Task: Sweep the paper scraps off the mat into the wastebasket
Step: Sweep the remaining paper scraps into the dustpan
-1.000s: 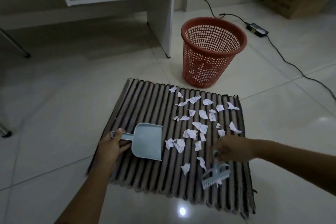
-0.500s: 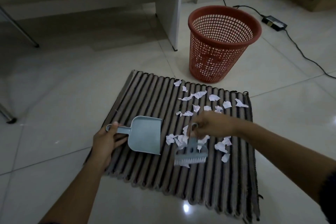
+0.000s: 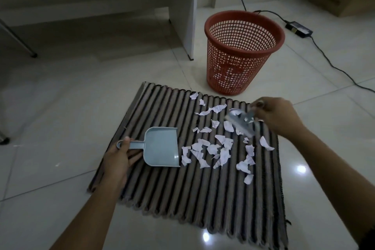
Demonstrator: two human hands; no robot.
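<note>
Now you are mid-sweep: your left hand point(image 3: 119, 158) grips the dustpan point(image 3: 160, 146) flat on the mat point(image 3: 203, 199), and your right hand point(image 3: 278, 115) clasps the brush point(image 3: 241, 122) at the far scraps point(image 3: 213, 151). Next, I judge, draw them toward the pan; the basket point(image 3: 243, 50) waits just beyond.

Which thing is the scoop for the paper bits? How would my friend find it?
Find the striped mat on the tiled floor, in front of the red wastebasket. On the mat's left part lies the pale blue dustpan, its handle held by the left hand. It is the only smooth, flat blue scoop; the white paper scraps lie beside its open edge.
</note>
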